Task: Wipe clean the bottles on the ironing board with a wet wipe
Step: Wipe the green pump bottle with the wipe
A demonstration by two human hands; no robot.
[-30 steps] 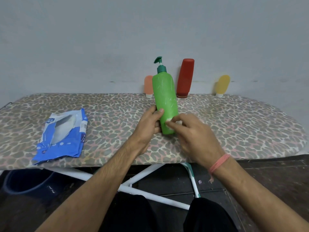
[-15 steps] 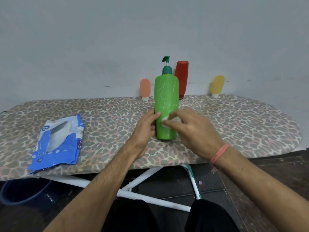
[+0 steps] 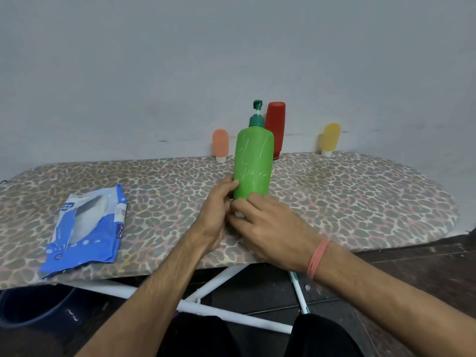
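Leopard-print ironing board (image 3: 334, 202) bears upright, scratched green bottle (image 3: 253, 166); both hands seemingly grip its base.

Plain grey wall (image 3: 180, 60) behind the ironing board (image 3: 360, 202). Below the board: white legs (image 3: 206, 289), dark floor (image 3: 412, 266), dark blue tub (image 3: 33, 305) at left.

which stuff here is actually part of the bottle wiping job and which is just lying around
Part of the job: green pump bottle, red bottle, peach bottle, yellow bottle, wet wipe pack, ironing board.

Lying about: dark bucket under the board.
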